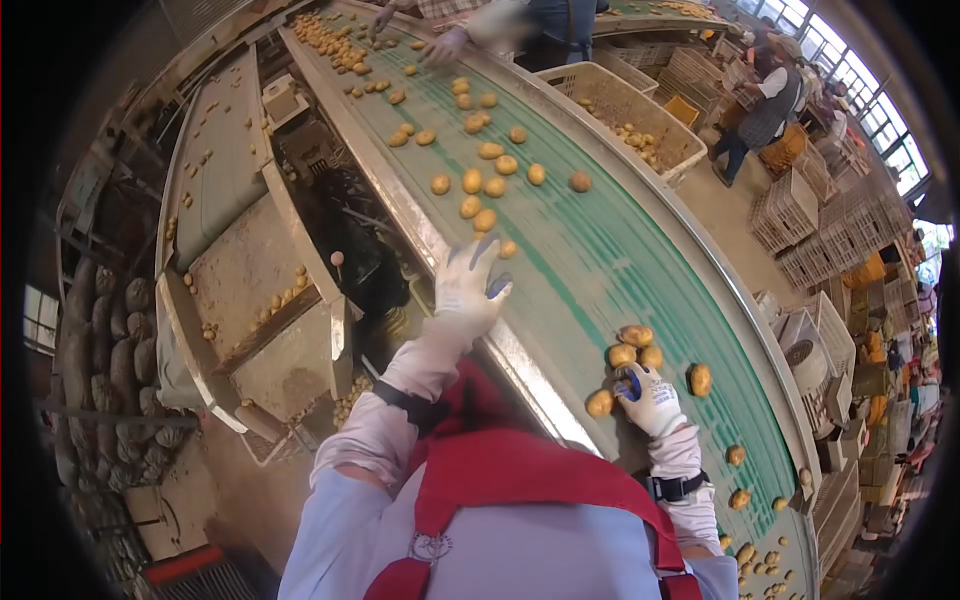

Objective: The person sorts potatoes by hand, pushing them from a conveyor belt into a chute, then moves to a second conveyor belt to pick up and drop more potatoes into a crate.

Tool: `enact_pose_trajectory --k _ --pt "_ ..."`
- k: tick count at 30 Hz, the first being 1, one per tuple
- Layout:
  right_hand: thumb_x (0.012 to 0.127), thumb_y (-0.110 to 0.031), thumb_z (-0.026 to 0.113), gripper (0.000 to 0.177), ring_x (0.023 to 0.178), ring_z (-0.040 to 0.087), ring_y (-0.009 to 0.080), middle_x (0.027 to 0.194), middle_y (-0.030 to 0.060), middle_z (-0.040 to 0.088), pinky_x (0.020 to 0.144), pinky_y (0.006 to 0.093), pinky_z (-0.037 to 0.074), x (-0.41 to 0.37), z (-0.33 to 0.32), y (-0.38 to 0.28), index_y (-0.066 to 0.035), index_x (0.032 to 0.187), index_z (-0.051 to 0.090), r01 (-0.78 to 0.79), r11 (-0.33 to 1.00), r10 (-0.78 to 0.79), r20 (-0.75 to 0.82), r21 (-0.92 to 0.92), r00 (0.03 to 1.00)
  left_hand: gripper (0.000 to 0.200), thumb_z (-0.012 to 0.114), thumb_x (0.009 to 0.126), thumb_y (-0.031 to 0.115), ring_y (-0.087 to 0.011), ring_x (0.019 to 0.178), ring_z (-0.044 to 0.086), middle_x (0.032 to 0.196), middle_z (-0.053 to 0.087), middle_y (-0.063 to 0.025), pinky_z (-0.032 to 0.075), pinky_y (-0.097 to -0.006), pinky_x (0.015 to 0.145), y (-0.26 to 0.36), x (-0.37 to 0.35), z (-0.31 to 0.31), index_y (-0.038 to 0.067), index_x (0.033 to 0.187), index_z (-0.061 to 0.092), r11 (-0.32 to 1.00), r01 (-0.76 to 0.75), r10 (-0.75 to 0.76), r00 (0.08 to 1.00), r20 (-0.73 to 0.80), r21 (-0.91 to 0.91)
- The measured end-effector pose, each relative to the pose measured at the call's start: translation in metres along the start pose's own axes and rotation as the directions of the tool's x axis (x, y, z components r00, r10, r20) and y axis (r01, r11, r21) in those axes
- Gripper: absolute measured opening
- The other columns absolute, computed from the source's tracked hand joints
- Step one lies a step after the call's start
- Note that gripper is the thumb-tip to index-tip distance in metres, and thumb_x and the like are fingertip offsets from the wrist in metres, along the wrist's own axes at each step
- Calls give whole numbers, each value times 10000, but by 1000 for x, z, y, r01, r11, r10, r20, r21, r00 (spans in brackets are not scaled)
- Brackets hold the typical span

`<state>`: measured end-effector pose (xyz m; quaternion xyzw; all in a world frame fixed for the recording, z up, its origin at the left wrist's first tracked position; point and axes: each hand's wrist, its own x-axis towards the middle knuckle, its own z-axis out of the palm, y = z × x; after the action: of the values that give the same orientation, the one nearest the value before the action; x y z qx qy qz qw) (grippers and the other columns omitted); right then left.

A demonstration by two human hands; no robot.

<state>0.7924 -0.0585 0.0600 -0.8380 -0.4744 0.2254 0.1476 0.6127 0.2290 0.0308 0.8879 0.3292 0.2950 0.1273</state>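
Observation:
My left hand (470, 285), in a white glove with dark fingertips, is over the near edge of the green conveyor belt (600, 270). Its fingers are spread and hold nothing, close to a small potato (508, 248) and another potato (485, 220). Farther down the belt, my right hand (652, 402) wears a matching glove with blue on the fingers. Its fingers are bent but apart, beside a potato (600, 403) and just below a cluster of potatoes (622, 355). No potato shows inside its grasp. One more potato (699, 379) lies to its right.
A metal rail (530, 375) borders the belt on my side. Across it, a co-worker's gloved hand (447, 45) reaches over the belt. A large crate (640, 110) with potatoes stands beyond the far rail. A second conveyor (215, 140) runs at left, and stacked crates (830, 235) stand at right.

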Motion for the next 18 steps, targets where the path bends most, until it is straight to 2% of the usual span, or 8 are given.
enact_pose_trajectory --k 1,2,5,6,9,11,14,18 --pt "817 -233 648 301 934 622 397 1056 183 622 811 462 504 10 -7 1 -129 1097 613 85 977 -87 6 195 996 512 726 761 236 -295 1148 562 1221 610 -131 404 -439 1024 -8 8 -1 103 1238 592 999 -32 33 996 -85 12" --pt "817 -233 648 301 934 622 397 1056 183 622 811 462 504 23 -14 -8 -129 1097 613 70 977 -76 22 202 997 487 720 749 213 -306 1114 577 1218 593 -139 458 -439 926 -15 23 -10 118 1212 604 997 -71 72 997 -17 38" --pt "809 -156 641 202 994 587 389 1026 164 638 842 439 486 92 -22 -45 -52 982 639 432 848 -394 -179 306 902 429 719 725 179 -319 1030 615 1173 601 -119 493 -426 874 -33 63 -2 186 1148 650 964 -241 145 828 542 111" --pt "814 -158 628 210 1037 582 379 1040 163 637 858 429 486 116 -20 -63 -60 999 634 399 825 -363 -167 399 917 416 721 725 176 -319 1018 619 1142 609 -105 507 -412 854 -42 64 7 193 1136 659 961 -276 247 843 478 -9" --pt "835 -188 606 421 1044 602 345 1245 142 544 866 424 504 191 23 -84 -149 1252 561 434 895 -414 -174 99 894 431 727 725 173 -314 1025 618 1104 608 -102 512 -394 857 -42 83 14 176 1149 650 991 -121 128 806 578 -51" --pt "819 -229 638 468 1008 615 344 1236 148 530 839 442 514 228 46 -79 -185 1277 550 381 925 -380 -69 3 922 438 737 724 178 -309 998 624 1079 606 -100 516 -395 829 -53 85 30 157 1151 641 984 -134 178 829 531 -121" --pt "800 -268 660 494 982 623 338 1222 159 524 798 450 525 235 44 -94 -209 1279 555 282 947 -282 19 -154 959 434 742 727 195 -295 960 631 1067 611 -92 511 -403 810 -52 99 34 138 1142 631 994 -107 71 736 674 12" --pt "785 -301 677 517 922 639 329 1209 167 521 757 446 533 234 52 -84 -224 1282 556 213 975 -217 -49 -68 975 420 744 730 214 -275 933 635 1069 613 -79 505 -402 786 -59 117 28 138 1126 626 986 -136 165 822 546 -92"
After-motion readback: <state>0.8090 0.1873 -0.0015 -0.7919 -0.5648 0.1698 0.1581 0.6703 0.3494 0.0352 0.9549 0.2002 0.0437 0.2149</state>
